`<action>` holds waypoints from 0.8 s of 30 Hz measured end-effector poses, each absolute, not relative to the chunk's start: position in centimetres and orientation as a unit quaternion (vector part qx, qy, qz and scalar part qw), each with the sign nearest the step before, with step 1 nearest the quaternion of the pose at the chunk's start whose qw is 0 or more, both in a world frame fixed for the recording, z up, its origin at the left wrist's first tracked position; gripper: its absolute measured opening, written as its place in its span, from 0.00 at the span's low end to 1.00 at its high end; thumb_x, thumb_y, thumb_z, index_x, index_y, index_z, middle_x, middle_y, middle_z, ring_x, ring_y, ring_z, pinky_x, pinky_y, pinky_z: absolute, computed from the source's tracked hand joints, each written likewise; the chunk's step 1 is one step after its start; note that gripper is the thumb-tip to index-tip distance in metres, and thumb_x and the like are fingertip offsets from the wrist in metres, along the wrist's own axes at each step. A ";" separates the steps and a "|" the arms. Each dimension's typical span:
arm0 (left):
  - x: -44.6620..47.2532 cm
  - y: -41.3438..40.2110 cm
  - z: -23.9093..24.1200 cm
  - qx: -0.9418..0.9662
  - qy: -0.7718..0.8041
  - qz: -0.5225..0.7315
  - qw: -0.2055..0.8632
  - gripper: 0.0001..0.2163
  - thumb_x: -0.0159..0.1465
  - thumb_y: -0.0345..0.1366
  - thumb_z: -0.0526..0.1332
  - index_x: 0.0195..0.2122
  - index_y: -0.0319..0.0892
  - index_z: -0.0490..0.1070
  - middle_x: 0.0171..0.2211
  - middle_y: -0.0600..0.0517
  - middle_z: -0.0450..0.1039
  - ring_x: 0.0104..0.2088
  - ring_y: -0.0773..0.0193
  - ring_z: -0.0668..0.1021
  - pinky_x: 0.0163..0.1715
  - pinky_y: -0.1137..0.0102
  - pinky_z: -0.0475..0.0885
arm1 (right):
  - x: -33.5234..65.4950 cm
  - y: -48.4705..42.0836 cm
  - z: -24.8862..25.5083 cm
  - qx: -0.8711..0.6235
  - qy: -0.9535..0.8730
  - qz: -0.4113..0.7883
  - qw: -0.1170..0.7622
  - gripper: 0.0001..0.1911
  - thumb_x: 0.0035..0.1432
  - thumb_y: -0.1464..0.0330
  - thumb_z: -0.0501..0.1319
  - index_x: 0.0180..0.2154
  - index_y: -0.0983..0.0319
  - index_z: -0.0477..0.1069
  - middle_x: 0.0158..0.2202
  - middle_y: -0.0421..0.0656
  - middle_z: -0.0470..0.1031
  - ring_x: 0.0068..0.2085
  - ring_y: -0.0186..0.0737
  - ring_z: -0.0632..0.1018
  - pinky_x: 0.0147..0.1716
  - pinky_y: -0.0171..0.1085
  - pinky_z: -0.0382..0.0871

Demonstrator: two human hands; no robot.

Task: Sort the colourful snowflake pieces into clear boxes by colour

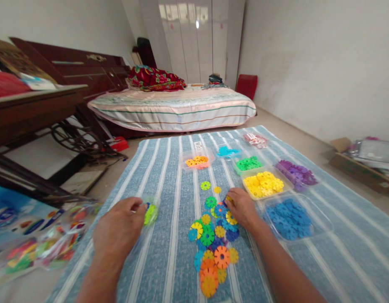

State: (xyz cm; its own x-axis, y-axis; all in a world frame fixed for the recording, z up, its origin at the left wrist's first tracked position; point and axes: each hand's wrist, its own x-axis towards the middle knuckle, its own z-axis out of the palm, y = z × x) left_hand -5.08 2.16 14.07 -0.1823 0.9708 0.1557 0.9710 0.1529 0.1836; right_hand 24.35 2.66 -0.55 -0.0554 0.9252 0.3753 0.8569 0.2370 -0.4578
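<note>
Orange discs [209,275], left hand [120,227] beside lime pieces [150,214], right hand [243,208] at mixed pile [207,240], fingers bunched, grip unclear

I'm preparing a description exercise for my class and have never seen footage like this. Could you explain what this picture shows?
There is no machine here: a person works with two bare hands. The single picture comes from a camera worn on the head, looking forward and down, so both forearms enter from below.

A striped cloth covers the surface. In the middle lies a loose pile of colourful notched discs. Clear tubs farther right hold yellow, green, purple and blue ones.

The left hand is beside lime-green discs. The right hand has its fingertips at the pile's edge, by a yellow disc. Whether either hand firmly grips anything is hard to tell.
</note>
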 end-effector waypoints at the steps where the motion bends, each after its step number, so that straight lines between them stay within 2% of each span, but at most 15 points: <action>1: -5.4 1.9 14.3 -0.632 -0.767 -0.115 0.015 0.13 0.60 0.41 0.53 0.36 0.41 0.72 0.37 0.46 0.75 0.37 0.54 0.76 0.35 0.64 0.67 | 24.2 2.6 -0.5 -0.618 -0.723 0.054 0.306 0.06 0.56 0.72 0.57 0.33 0.62 0.73 0.39 0.46 0.73 0.43 0.42 0.72 0.45 0.39 0.64; 3: -5.4 1.5 14.1 -0.630 -0.763 -0.141 0.017 0.14 0.61 0.42 0.52 0.39 0.40 0.71 0.39 0.45 0.75 0.38 0.55 0.76 0.37 0.64 0.68 | 23.8 2.4 -0.3 -0.622 -0.719 0.040 0.308 0.08 0.57 0.70 0.57 0.37 0.62 0.73 0.41 0.48 0.73 0.45 0.45 0.71 0.47 0.42 0.64; 7: -3.2 1.3 12.1 -0.685 -0.697 -0.206 -0.050 0.11 0.60 0.42 0.53 0.35 0.43 0.71 0.35 0.50 0.74 0.32 0.62 0.76 0.37 0.68 0.68 | 22.2 1.9 0.4 -0.605 -0.735 0.003 0.307 0.10 0.58 0.66 0.58 0.40 0.61 0.72 0.46 0.50 0.71 0.52 0.50 0.67 0.50 0.47 0.60; 12: 0.3 1.9 9.0 -0.756 -0.626 -0.153 -0.112 0.10 0.61 0.37 0.51 0.31 0.43 0.70 0.32 0.51 0.73 0.33 0.63 0.75 0.35 0.69 0.66 | 19.7 1.7 1.4 -0.600 -0.761 0.013 0.248 0.09 0.55 0.65 0.62 0.38 0.61 0.72 0.46 0.50 0.71 0.54 0.51 0.66 0.51 0.48 0.59; 17: 1.8 2.9 6.3 -0.774 -0.609 -0.116 -0.130 0.09 0.61 0.33 0.51 0.29 0.42 0.69 0.30 0.50 0.72 0.33 0.63 0.74 0.34 0.69 0.64 | 18.1 1.9 1.7 -0.623 -0.752 0.006 0.213 0.06 0.55 0.67 0.62 0.34 0.62 0.73 0.42 0.51 0.73 0.52 0.52 0.67 0.50 0.50 0.60; 20: 1.7 3.2 4.9 -0.777 -0.595 -0.147 -0.146 0.09 0.61 0.34 0.50 0.27 0.42 0.68 0.28 0.52 0.70 0.31 0.63 0.73 0.32 0.70 0.64 | 17.9 1.9 1.5 -0.607 -0.756 -0.019 0.244 0.04 0.56 0.68 0.61 0.32 0.61 0.73 0.38 0.49 0.73 0.49 0.51 0.69 0.49 0.48 0.62; 24: 1.3 3.1 3.8 -0.760 -0.591 -0.213 -0.168 0.09 0.60 0.37 0.51 0.28 0.43 0.68 0.28 0.53 0.70 0.31 0.64 0.74 0.31 0.71 0.65 | 17.9 1.6 1.3 -0.584 -0.761 -0.046 0.279 0.09 0.60 0.69 0.56 0.28 0.59 0.71 0.33 0.45 0.73 0.41 0.47 0.72 0.44 0.45 0.65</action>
